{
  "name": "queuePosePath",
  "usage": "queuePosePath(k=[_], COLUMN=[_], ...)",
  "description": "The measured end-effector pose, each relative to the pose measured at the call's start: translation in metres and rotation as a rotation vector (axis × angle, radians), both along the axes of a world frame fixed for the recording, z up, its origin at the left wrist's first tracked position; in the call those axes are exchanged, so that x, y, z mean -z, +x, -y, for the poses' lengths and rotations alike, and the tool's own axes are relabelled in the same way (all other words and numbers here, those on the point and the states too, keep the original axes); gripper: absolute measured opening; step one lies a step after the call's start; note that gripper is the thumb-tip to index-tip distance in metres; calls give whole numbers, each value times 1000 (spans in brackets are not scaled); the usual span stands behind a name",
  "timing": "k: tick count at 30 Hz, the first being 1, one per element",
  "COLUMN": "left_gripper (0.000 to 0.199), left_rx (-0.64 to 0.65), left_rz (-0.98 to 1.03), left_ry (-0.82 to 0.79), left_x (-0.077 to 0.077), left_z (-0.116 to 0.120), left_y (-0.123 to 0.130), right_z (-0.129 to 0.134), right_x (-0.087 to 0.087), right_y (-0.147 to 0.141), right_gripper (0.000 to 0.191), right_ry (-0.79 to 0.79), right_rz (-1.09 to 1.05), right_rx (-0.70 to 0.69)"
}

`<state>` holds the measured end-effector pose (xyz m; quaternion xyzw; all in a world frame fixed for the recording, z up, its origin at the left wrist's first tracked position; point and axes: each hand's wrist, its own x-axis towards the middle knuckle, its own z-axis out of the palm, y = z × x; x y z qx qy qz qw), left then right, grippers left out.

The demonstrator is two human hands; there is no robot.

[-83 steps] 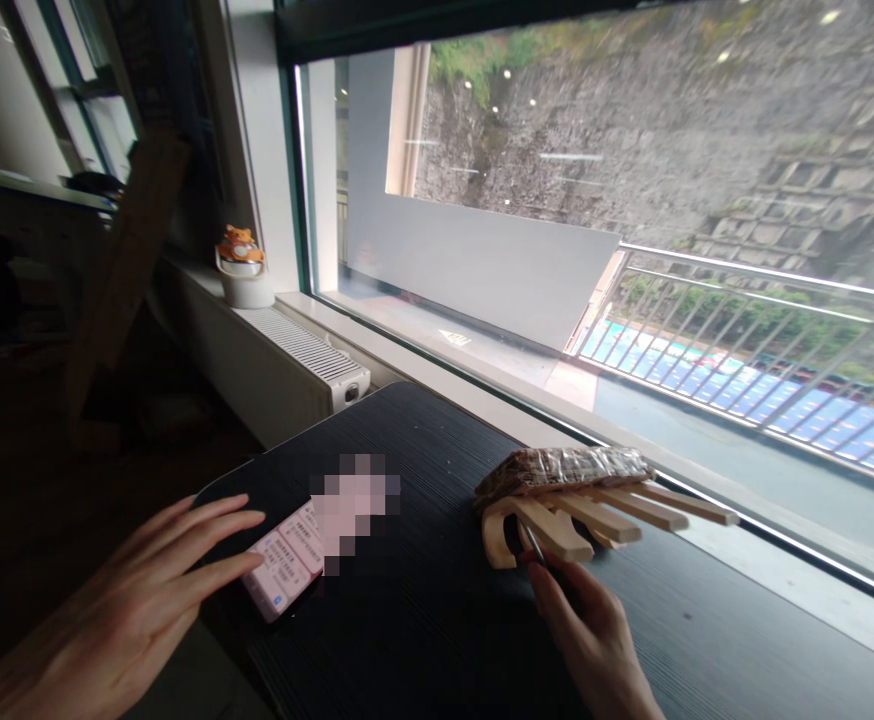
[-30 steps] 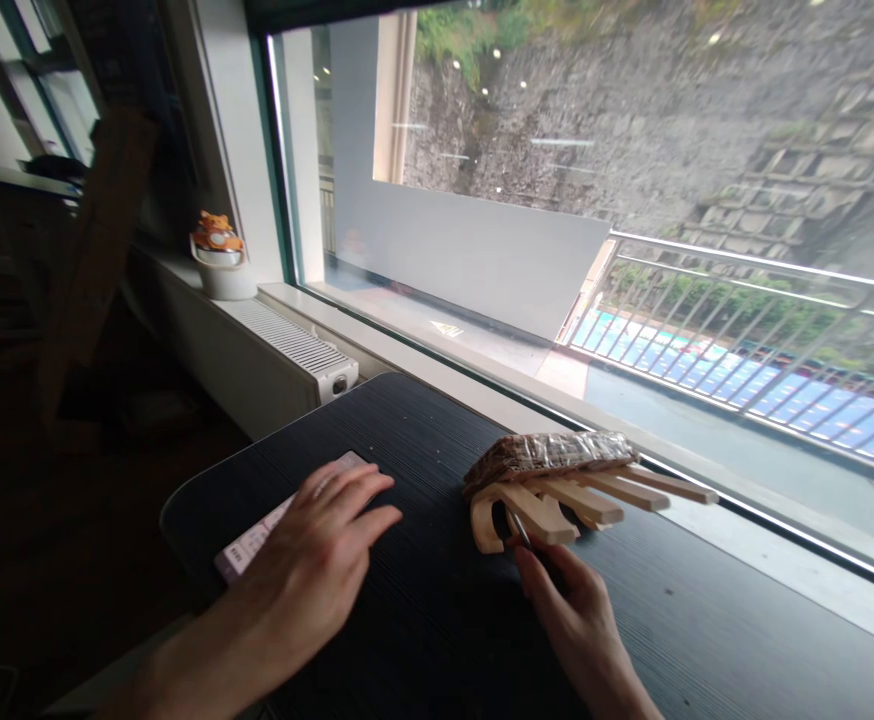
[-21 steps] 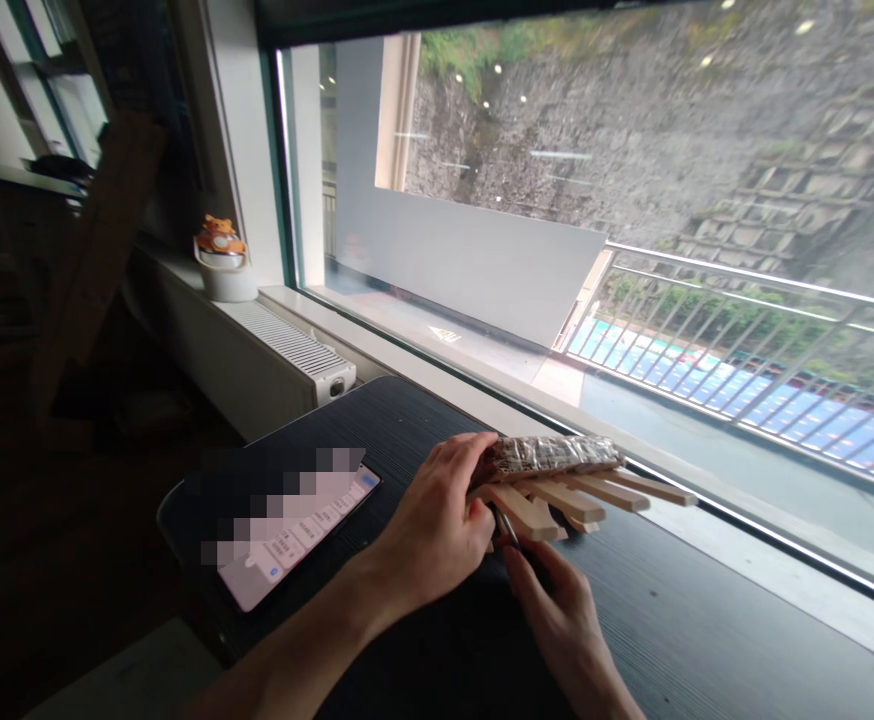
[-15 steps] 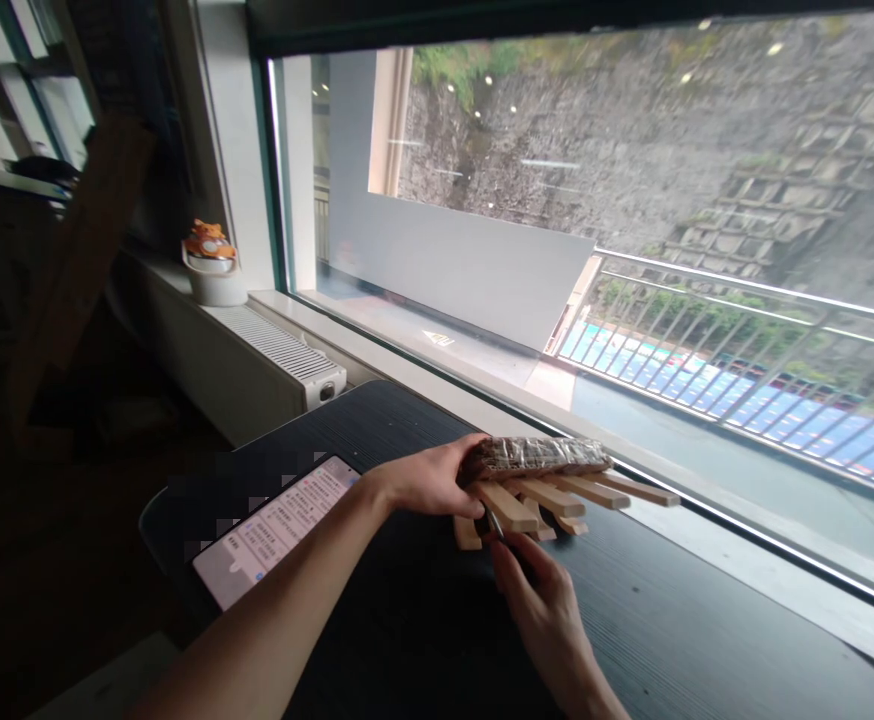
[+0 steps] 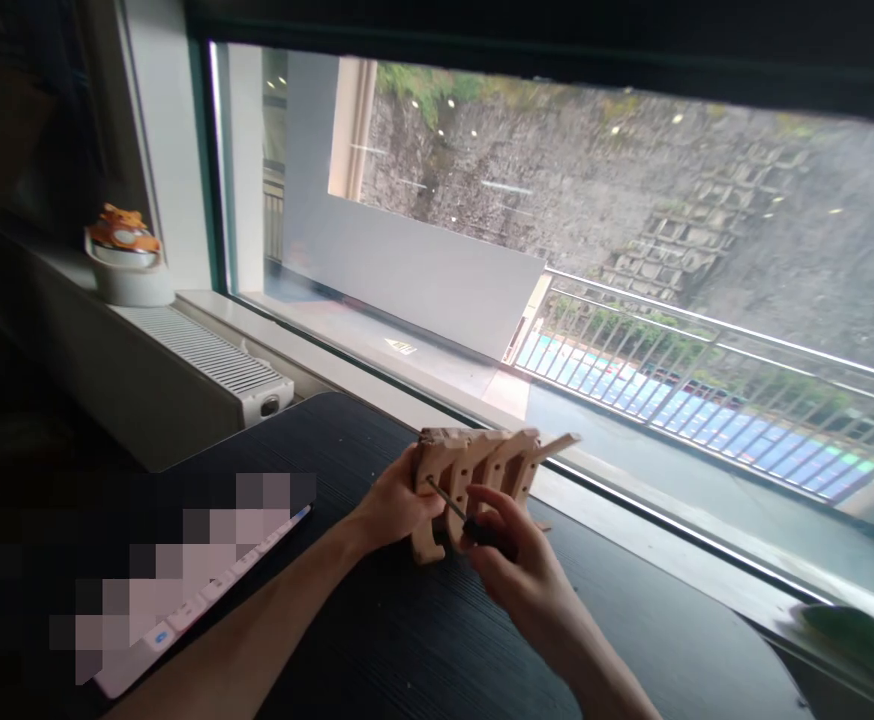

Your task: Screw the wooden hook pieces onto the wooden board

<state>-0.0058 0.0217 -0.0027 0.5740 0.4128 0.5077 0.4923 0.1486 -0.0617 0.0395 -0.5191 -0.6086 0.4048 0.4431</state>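
My left hand (image 5: pixel 392 508) is closed around the left end of a wooden hook rack (image 5: pixel 494 466), holding it up over the dark table (image 5: pixel 347 640). Several pale wooden hooks stand side by side on it, with small dark holes in their faces. Between the fingers of my right hand (image 5: pixel 531 575) is a screwdriver (image 5: pixel 491 538) with a dark handle. Its thin shaft slants up to the left, and the tip meets the leftmost hook at a hole; how far in it sits cannot be made out.
A phone with a lit, partly blurred screen (image 5: pixel 208 600) lies left of my left forearm. Behind the table are a white radiator (image 5: pixel 197 345), a white pot with an orange top (image 5: pixel 133 278) and a wide window (image 5: pixel 452 290). Something green and leaf-like (image 5: pixel 849 640) shows at right.
The rack has been turned so the hooks' holed faces point towards me. My right hand has brought the screwdriver up to the leftmost hook. The whole view has swung to the right.
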Motion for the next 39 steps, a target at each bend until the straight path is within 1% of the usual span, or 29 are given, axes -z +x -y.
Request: queuePosePath(k=[1,3,5,7,9,11,15,17,19,23,29,31,34,36,38,39], left_gripper=[36,33,34,34,32,30,30,30,30,28,29,32,38,42,43,43], left_rx=[-25,-56,-82,-119,-163,-179,-181,-192,-189,-170,-157,-144,-142,-126,-90,-56], left_rz=[25,62,99,114,106,92,14,-38,-66,-71,-92,-82,-87,-82,-26,14], left_ry=[-27,-78,-135,-150,-126,-84,5,18,5,1,3,8,21,8,-59,-118], left_x=[1,0,-3,-7,-8,-7,-2,-2,-3,-5,-4,-6,-8,-10,-13,-14], left_z=[0,1,4,7,10,13,14,15,16,17,18,19,21,22,24,25], left_y=[1,2,2,3,5,7,9,8,8,9,10,10,11,12,12,12], right_z=[3,8,13,16,18,19,21,22,22,21,18,18,17,17,18,19], right_x=[-5,-10,-11,-11,-12,-14,-16,-15,-14,-12,-8,-5,1,3,-1,-5], right_y=[1,3,2,0,-2,-3,2,5,6,5,4,4,4,5,9,11], right_gripper=[48,42,36,32,28,24,22,21,20,22,23,22,23,22,19,18], right_ry=[2,44,129,236,334,423,605,674,713,682,644,576,421,356,342,350], right_rz=[-4,58,193,348,455,489,508,551,592,636,643,653,672,678,683,681], right_rx=[-7,-5,5,-9,-29,-21,83,125,135,117,153,132,61,41,60,79])
